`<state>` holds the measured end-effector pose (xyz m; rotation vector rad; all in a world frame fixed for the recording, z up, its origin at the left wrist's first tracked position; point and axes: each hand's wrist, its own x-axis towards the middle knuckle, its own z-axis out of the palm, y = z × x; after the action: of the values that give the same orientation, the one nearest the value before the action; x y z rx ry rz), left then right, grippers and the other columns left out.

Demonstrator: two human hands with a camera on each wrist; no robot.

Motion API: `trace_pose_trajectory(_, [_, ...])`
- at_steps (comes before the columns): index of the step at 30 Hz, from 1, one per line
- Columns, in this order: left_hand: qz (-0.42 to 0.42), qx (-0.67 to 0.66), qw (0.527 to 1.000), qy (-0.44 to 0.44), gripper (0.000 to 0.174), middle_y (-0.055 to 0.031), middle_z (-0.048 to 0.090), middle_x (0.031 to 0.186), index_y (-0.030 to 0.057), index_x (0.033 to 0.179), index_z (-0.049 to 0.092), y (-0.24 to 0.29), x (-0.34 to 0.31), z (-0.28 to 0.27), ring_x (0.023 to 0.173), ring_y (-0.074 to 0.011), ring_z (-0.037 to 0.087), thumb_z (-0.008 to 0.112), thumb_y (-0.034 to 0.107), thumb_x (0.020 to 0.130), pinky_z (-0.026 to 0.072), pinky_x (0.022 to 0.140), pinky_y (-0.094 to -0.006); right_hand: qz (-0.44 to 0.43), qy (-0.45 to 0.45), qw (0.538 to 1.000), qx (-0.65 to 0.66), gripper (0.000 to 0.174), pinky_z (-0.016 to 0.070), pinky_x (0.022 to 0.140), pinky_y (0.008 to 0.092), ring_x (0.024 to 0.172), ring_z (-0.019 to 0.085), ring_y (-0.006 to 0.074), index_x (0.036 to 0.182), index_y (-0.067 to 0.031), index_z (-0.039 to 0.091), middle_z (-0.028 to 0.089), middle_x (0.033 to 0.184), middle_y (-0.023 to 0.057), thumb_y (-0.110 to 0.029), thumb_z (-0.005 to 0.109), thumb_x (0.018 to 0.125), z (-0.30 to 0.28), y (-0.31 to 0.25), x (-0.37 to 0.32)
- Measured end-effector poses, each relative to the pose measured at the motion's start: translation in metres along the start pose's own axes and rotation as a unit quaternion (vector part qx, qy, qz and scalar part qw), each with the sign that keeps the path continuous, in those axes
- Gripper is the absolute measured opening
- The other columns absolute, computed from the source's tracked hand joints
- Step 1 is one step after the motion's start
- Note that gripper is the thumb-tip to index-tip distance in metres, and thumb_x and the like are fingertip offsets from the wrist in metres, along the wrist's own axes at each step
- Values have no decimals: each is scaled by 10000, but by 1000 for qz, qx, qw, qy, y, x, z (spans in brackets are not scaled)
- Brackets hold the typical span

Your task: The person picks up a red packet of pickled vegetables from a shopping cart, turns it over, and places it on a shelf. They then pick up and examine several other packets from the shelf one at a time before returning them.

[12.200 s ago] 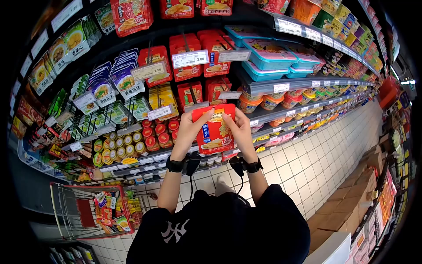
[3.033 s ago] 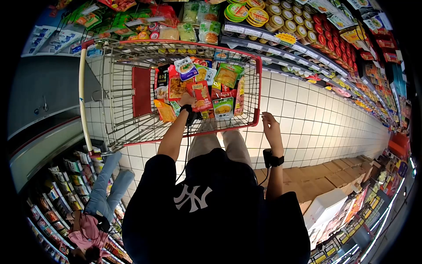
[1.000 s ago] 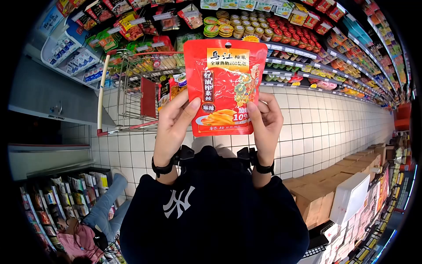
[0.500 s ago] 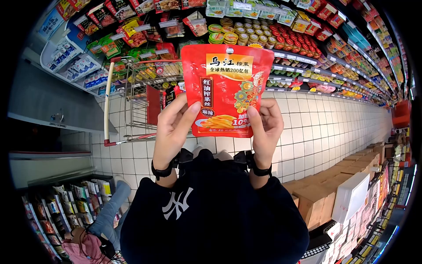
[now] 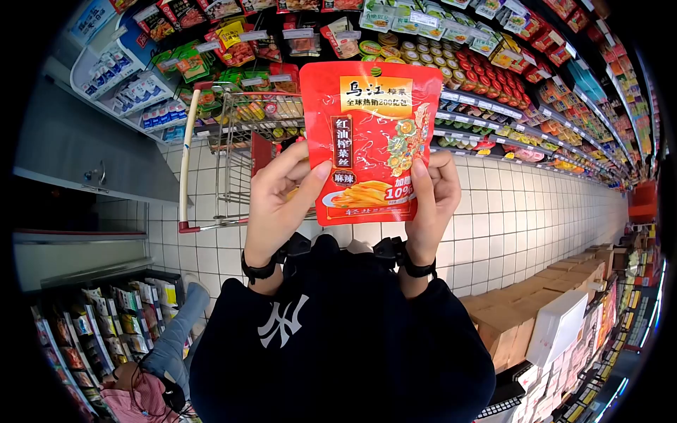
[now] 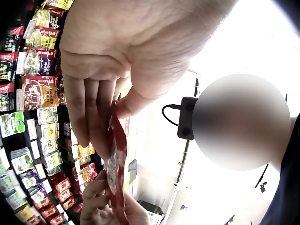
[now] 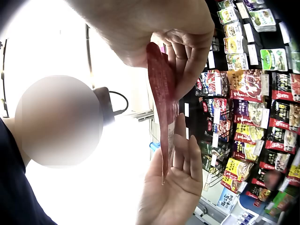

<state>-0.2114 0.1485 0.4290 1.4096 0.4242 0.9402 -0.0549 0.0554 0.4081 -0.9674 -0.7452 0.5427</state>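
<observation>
A red pouch [image 5: 370, 141] with a picture of yellow strips is held upright, its printed front towards the head camera. My left hand [image 5: 281, 201] pinches its lower left edge, thumb on the front and fingers behind. On the lower right edge my right hand [image 5: 434, 201] pinches it the same way. Seen edge-on in the left wrist view, the pouch [image 6: 117, 168] sits between the thumb and fingers of my left hand [image 6: 112, 70]. In the right wrist view my right hand [image 7: 173, 42] grips the pouch [image 7: 161, 93] from the other side.
A shopping cart [image 5: 185, 162] with a red panel stands behind the pouch at left. Shelves of jars [image 5: 486, 74] and packets curve across the back. Cardboard boxes [image 5: 504, 321] and a white box [image 5: 557, 328] line the right. Another person [image 5: 141, 391] is at lower left.
Three seconds ago my left hand was in the cart on a red pouch and my right hand hung free. Now both hands hold a pouch up. Since half a second ago it has shifted slightly right.
</observation>
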Motion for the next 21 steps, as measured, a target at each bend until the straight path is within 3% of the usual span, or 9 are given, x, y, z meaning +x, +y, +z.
trace_pose_trajectory(6, [-49,-1,999,5,238,-72,664,957,-54,1138,519,-3,14,-26,855,-46,571,533,43,921,459,722,-194,4,8,1000,-5,118,406,651,174,715,519,19,861,-29,475,610,802,46,-85,567,912,18,15,14])
trace_pose_trajectory(9, [-26,-16,1000,-5,274,-102,639,1043,-66,1175,482,-3,17,-22,925,-75,569,526,38,925,462,778,-212,2,19,1000,-9,114,401,654,173,717,516,23,862,-32,467,599,810,40,-73,561,912,22,15,13])
trace_pose_trajectory(15, [-29,-46,998,-30,291,-103,642,1038,-65,1191,473,-4,27,-24,928,-84,578,526,44,926,470,786,-225,-25,31,999,-6,111,417,671,174,736,530,22,865,-28,470,616,835,50,-76,556,916,29,16,16])
trace_pose_trajectory(21, [-19,-8,999,-48,253,-91,644,1016,-66,1161,506,-8,38,-27,911,-74,578,514,45,933,470,777,-214,11,37,999,17,97,436,685,180,765,552,22,900,-22,491,633,870,57,-90,556,923,26,15,21])
